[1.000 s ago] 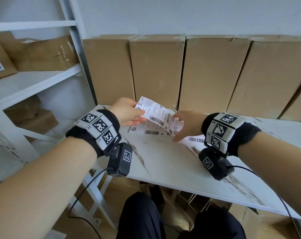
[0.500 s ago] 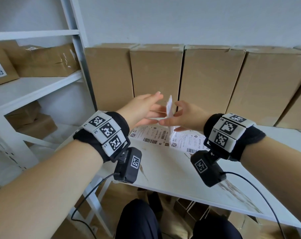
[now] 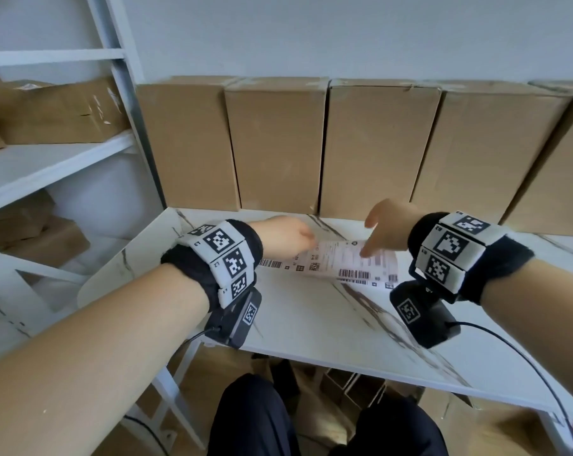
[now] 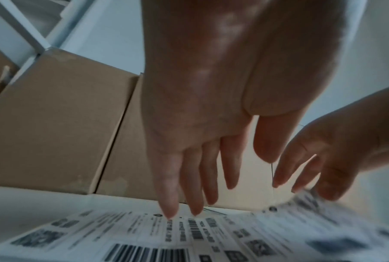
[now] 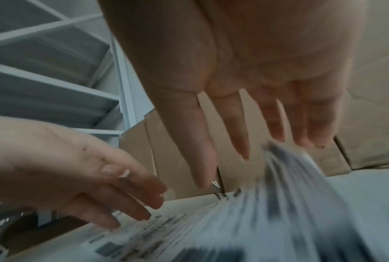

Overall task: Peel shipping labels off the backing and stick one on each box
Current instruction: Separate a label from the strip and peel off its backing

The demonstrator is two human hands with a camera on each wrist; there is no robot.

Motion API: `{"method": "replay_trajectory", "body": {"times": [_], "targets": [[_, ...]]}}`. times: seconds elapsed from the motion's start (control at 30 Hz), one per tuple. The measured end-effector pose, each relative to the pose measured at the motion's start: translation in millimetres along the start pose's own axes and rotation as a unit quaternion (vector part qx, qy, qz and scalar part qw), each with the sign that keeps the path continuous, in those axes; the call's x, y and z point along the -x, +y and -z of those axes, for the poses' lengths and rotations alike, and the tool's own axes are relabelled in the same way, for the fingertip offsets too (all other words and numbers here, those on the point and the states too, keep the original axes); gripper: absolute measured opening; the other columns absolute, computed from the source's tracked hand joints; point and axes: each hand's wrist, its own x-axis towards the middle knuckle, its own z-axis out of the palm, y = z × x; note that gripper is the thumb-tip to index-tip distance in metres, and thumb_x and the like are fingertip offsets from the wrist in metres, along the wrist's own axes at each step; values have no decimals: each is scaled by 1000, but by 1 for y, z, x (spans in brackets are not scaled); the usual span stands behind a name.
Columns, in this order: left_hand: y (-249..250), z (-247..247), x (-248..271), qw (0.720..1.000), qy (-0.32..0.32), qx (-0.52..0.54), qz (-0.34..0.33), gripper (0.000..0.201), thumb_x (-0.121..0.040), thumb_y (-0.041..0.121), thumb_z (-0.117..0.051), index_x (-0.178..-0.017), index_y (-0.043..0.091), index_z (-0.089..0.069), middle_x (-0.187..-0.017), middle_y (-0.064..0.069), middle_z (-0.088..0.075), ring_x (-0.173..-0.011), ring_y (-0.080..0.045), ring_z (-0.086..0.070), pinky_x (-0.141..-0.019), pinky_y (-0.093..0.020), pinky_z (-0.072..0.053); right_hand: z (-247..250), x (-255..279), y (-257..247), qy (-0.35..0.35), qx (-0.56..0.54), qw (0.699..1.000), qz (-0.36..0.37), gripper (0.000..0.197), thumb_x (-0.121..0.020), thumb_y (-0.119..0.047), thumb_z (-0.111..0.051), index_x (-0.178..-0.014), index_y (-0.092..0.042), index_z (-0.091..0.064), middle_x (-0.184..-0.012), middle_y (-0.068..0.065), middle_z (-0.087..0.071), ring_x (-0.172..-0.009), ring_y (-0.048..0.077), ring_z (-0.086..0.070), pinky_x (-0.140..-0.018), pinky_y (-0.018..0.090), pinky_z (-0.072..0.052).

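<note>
From the head view we see the strip of shipping labels point(image 3: 331, 263) lying flat on the white marbled worktop point(image 3: 311, 324), just in front of the row of cardboard boxes point(image 3: 278, 143) that stands upright against the wall. The strip's long axis runs along the box row, side to side, with barcodes on the edge farther from the boxes. Our left hand point(image 3: 283, 236) sits over the strip's left part, our right hand point(image 3: 385, 227) over its right part, index finger pointing down onto the paper. The printing is blurred here.

From the left wrist view the labels point(image 4: 189, 235) lie below the fingers point(image 4: 169, 203), between them and the camera, with the boxes point(image 4: 61, 124) beyond. The left hand's point(image 4: 211, 106) fingers are straight and spread, and the two outer tips reach down to the far edge of the strip; whether they press it we cannot tell. Nothing is gripped. The right hand point(image 4: 337, 156) comes in at the side, its fingers extended toward the labels.

From the right wrist view the labels point(image 5: 256, 221) are badly smeared, and the part nearest the boxes point(image 5: 184, 159) appears raised. The right hand point(image 5: 245, 70) is spread wide with straight fingers point(image 5: 202, 150) and holds nothing; contact is unclear. The left hand point(image 5: 72, 168) lays its straightened fingertips on the strip's near-left part.
</note>
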Motion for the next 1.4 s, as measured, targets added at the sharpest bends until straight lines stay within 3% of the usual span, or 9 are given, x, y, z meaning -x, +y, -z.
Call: {"method": "replay_trajectory", "body": {"times": [0.2, 0.37, 0.5, 0.6, 0.77, 0.93, 1.17, 1.3, 1.4], "targets": [[5, -9, -6, 985, -79, -152, 2, 40, -102, 25, -31, -138, 16, -47, -143, -5, -46, -129, -25, -43, -107, -30, -34, -16, -14, 4, -45, 45, 997, 37, 49, -75, -30, -74, -114, -4, -61, -114, 7, -65, -103, 23, -62, -91, 35, -52], [2, -14, -7, 969, -116, -216, -13, 41, -102, 26, -31, -140, 16, -43, -143, -6, -44, -129, -25, -42, -106, -31, -34, -24, -20, 5, -77, 108, 990, 48, 44, -79, -36, -69, -105, -1, -64, -92, 5, -61, -85, 18, -56, -78, 27, -48], [3, -13, -7, 964, -116, -237, -23, 42, -101, 28, -31, -140, 17, -43, -142, -6, -45, -127, -25, -43, -106, -33, -36, -23, -31, 12, -59, 130, 990, 8, 28, -80, -31, -67, -77, -4, -60, -81, 3, -60, -71, 16, -55, -58, 22, -43], [8, -12, -11, 965, -109, -237, -24, 40, -101, 29, -33, -134, 14, -50, -133, -8, -52, -118, -25, -50, -96, -31, -40, -20, -37, 20, -55, 92, 994, -7, 38, -77, -22, -71, -109, -5, -64, -108, 7, -66, -101, 24, -63, -69, 25, -47], [22, -18, -16, 972, -85, -216, -24, 40, -97, 39, -41, -127, 14, -52, -115, -8, -58, -93, -23, -52, -75, -26, -39, -17, -33, 26, -31, 103, 993, -49, 34, -75, -20, -73, -106, -7, -68, -104, 2, -71, -95, 16, -67, -74, 27, -56], [46, -26, -23, 972, -86, -211, -59, 53, -97, 42, -41, -146, 23, -32, -147, -3, -41, -131, -22, -42, -100, -26, -36, -16, -32, 33, -61, 41, 995, -70, 14, -76, -16, -73, -83, -5, -69, -82, 3, -71, -82, 15, -69, -75, 26, -57], [57, -32, -32, 969, -104, -206, -85, 53, -95, 42, -44, -145, 30, -32, -147, 0, -40, -131, -19, -42, -100, -25, -35, -17, -25, 48, -100, -144, 981, -81, 25, -78, 0, -68, -101, 11, -62, -85, 19, -72, -78, 25, -69, -90, 40, -54], [44, -32, -39, 973, -89, -203, -70, 58, -92, 45, -49, -141, 17, -38, -141, -4, -46, -127, -22, -46, -104, -33, -40, -15, -21, 49, -125, -178, 973, -75, 22, -78, -5, -70, -96, 8, -66, -69, 12, -65, -53, 15, -56, -57, 23, -54], [35, -29, -43, 979, -80, -181, -55, 49, -86, 53, -56, -115, 14, -54, -119, -5, -55, -101, -20, -54, -83, -28, -44, -12, -17, 41, -138, -208, 966, -72, 14, -78, -9, -70, -87, 1, -67, -61, 5, -63, -39, 8, -52, -41, 16, -46]]}}
